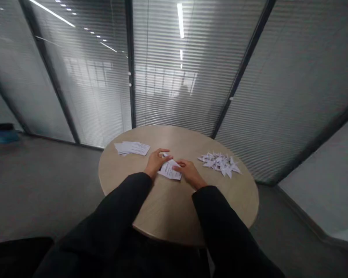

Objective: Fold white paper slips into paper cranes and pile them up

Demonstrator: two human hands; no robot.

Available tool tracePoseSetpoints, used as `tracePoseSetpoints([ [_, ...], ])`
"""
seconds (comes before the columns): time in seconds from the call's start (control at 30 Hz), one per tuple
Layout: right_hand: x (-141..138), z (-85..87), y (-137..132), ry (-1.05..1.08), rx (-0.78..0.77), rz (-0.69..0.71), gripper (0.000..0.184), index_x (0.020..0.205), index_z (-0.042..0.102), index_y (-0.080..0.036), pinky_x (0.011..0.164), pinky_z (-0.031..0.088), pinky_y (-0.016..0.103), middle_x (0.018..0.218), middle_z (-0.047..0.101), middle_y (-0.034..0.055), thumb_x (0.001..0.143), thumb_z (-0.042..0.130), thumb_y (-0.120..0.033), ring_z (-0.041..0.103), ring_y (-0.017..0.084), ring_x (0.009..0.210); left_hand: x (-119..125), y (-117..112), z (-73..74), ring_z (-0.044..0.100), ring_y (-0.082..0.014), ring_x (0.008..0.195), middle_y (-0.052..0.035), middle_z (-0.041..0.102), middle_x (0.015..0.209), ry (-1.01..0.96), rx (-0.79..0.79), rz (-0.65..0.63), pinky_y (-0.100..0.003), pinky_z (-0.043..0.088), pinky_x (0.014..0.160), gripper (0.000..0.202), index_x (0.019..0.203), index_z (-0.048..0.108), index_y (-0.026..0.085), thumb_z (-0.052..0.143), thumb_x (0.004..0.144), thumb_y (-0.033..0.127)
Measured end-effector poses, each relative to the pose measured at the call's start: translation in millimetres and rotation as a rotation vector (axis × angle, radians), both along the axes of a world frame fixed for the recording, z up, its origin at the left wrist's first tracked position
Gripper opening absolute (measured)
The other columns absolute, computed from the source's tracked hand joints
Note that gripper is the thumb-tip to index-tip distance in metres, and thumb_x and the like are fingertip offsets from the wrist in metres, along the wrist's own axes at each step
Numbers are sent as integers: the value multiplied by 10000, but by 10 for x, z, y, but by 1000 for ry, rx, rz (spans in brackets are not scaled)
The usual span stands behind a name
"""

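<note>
A printed paper sheet is lying on the round wooden table, its long axis slanting across the space between both hands. The left hand is curving half-open over its far corner, the right hand is reaching in with fingers extended along its right edge; whether either is pinching it, nobody can tell. A stack of printed sheets is sitting off left, a pile of paper cranes off right.
</note>
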State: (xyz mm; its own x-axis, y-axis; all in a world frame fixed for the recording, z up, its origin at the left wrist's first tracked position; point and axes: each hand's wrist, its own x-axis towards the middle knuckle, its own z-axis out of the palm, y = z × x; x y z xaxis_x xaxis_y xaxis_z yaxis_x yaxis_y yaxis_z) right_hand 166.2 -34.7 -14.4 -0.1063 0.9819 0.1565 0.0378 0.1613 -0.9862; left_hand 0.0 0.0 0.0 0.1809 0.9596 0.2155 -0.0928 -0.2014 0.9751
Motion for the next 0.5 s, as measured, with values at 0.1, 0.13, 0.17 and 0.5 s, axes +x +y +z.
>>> tracePoseSetpoints([
  [0.1,37,6,17,21,-7,-34,394,771,694,-161,642,482,302,727,716,30,509,834,-419,647,185,663,28,-53,23,650,-154,677,-93,713,897,-123,-21,-161,-258,499,605,706,1179,578,131,857,558,318],
  [0.13,48,6,20,26,-11,-43,399,771,697,-160,638,478,301,726,714,33,512,833,-432,645,187,662,35,-69,28,662,-167,739,-109,710,967,-145,-26,-201,-277,514,652,732,1205,562,142,861,556,302],
  [0.17,58,6,21,32,-15,-53,404,772,701,-158,631,471,299,723,712,36,521,831,-447,642,188,658,41,-84,33,667,-180,794,-122,702,1023,-156,-33,-238,-298,523,697,750,1223,548,150,862,556,285],
  [0.5,88,-10,22,67,-74,-24,425,702,684,-148,639,465,301,689,693,54,546,819,-520,624,187,647,43,-68,4,651,-157,714,-112,705,955,-135,-46,-284,-275,502,653,606,1118,622,118,837,602,352],
])
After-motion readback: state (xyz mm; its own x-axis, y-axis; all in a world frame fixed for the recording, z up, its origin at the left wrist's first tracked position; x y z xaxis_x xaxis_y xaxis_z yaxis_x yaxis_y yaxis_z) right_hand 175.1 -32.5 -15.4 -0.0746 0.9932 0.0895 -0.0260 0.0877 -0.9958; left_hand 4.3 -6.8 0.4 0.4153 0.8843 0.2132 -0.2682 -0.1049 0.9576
